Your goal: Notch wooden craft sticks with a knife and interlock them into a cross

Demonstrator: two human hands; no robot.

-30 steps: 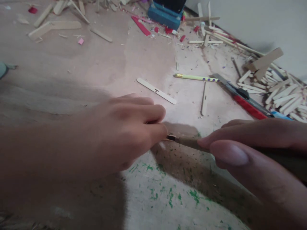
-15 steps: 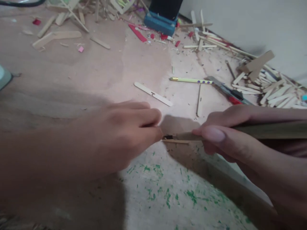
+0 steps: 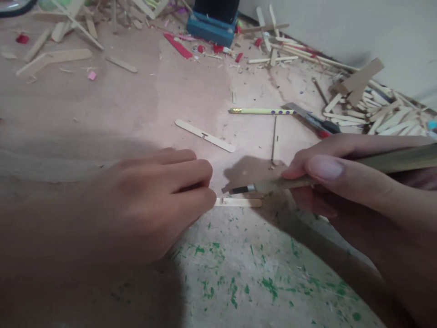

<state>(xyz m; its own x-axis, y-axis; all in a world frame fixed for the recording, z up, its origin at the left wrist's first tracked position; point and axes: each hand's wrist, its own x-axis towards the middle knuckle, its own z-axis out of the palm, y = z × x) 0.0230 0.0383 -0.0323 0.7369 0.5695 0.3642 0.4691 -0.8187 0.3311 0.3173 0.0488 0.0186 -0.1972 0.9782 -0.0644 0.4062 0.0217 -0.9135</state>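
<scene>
My left hand point(image 3: 170, 196) is closed on one end of a popsicle stick point(image 3: 242, 202), which lies flat on the table. A small cut mark shows in the stick close to my fingertips. Between thumb and fingers, my right hand point(image 3: 327, 177) grips a carving knife point(image 3: 283, 183) with a long wooden handle and a short dark blade. The blade tip is just above the stick, apart from it. Beyond my left hand lies another popsicle stick point(image 3: 205, 135) with a T-shaped notch at its middle.
A yellow pencil point(image 3: 259, 111) touches a utility knife point(image 3: 310, 119) at the right. Cut sticks point(image 3: 392, 118) are heaped near the wall. A blue block point(image 3: 211, 29) stands at the back among red scraps. Green paint flecks mark the near tabletop.
My right hand has lifted the knife up off the stick, and the stick now shows its flat face. The scene has shifted slightly left in view.
</scene>
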